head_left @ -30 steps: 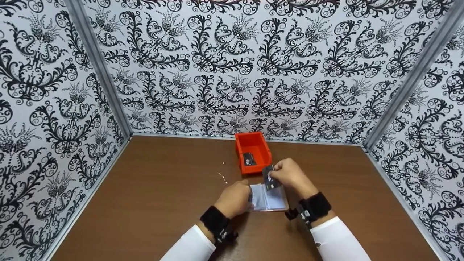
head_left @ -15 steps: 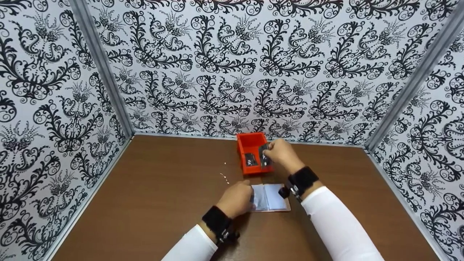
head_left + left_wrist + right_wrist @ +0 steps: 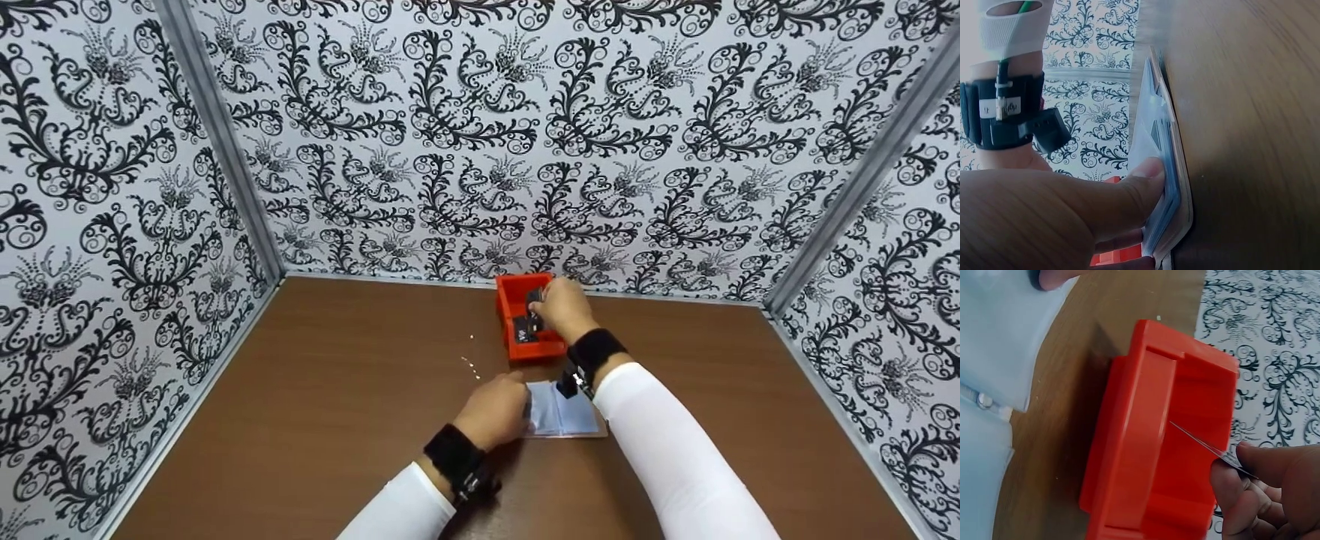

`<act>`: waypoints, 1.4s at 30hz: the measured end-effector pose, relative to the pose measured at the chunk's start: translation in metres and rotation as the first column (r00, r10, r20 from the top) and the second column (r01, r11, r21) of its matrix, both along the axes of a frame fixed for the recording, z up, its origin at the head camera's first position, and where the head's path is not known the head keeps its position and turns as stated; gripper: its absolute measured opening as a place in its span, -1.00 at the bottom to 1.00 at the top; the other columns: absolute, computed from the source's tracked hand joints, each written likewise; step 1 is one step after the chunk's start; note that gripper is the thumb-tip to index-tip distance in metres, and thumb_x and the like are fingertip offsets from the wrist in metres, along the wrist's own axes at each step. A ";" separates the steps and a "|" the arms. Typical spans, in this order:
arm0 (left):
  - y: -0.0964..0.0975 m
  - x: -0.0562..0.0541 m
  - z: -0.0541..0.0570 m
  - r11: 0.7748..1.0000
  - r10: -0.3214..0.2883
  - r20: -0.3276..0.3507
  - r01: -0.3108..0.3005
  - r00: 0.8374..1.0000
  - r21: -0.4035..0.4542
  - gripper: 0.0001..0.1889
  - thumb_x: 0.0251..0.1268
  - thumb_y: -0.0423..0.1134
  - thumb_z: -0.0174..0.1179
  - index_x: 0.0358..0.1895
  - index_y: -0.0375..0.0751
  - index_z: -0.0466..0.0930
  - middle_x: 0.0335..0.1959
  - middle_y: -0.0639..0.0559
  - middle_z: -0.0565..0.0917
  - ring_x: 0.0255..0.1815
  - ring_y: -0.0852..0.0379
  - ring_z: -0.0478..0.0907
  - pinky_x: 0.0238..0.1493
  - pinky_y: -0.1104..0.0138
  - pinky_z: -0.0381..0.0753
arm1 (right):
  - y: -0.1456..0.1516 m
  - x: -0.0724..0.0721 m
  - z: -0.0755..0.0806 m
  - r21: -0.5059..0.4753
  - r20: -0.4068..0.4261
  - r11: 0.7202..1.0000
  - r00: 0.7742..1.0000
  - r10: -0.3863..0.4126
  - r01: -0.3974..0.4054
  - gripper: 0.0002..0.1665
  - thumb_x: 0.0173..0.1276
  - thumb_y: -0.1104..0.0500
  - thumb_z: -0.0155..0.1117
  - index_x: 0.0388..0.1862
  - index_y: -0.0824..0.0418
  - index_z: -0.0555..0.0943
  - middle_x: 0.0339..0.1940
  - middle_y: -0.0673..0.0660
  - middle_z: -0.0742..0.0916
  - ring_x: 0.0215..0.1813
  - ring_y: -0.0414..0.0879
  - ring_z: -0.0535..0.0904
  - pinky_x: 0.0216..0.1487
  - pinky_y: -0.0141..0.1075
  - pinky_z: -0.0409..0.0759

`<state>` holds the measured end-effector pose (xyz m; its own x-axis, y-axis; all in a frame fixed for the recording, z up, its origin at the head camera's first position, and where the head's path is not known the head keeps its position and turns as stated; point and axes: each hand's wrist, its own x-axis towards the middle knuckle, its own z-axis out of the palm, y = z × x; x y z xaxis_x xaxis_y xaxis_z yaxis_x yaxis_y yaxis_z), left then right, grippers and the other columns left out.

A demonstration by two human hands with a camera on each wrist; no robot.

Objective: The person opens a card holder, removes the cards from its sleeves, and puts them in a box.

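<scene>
My right hand (image 3: 564,307) pinches a dark card (image 3: 535,301) between thumb and fingers, inside the red open-front bin (image 3: 538,351). In the right wrist view the card (image 3: 1199,443) shows nearly edge-on, tilted, with the thumb on top. A second dark card (image 3: 523,330) with pale lettering lies in the bin's front. On the table, an open card holder (image 3: 579,417) with clear plastic sleeves lies in front of the bin. At its left side my left hand (image 3: 495,409) holds the sleeves; in the left wrist view the thumb presses on the clear pages (image 3: 1154,135).
The brown wooden table (image 3: 360,390) runs back to a patterned wall (image 3: 480,150). Small white specks (image 3: 471,367) lie left of the bin. Grey metal posts (image 3: 225,142) mark the corners. Each wrist wears a black strap (image 3: 454,456) with a camera.
My right hand has carried the dark card from above the card holder, forward and slightly left into the red bin. The left hand has stayed on the card holder.
</scene>
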<state>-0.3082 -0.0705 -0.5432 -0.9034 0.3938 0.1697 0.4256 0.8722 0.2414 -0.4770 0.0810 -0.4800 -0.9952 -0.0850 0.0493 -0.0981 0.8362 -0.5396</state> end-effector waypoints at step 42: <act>-0.002 0.000 -0.001 1.000 -0.007 -0.028 0.007 1.000 0.008 -0.68 0.00 -0.05 0.78 -0.41 -0.08 0.80 -0.10 0.08 0.76 -0.13 0.00 0.76 -0.07 0.15 0.81 | -0.004 0.016 -0.009 0.105 -0.081 0.991 0.993 0.087 -0.078 -0.60 0.36 0.20 0.38 -0.63 0.06 0.44 -0.54 0.05 0.59 -0.45 0.01 0.51 -0.36 -0.08 0.59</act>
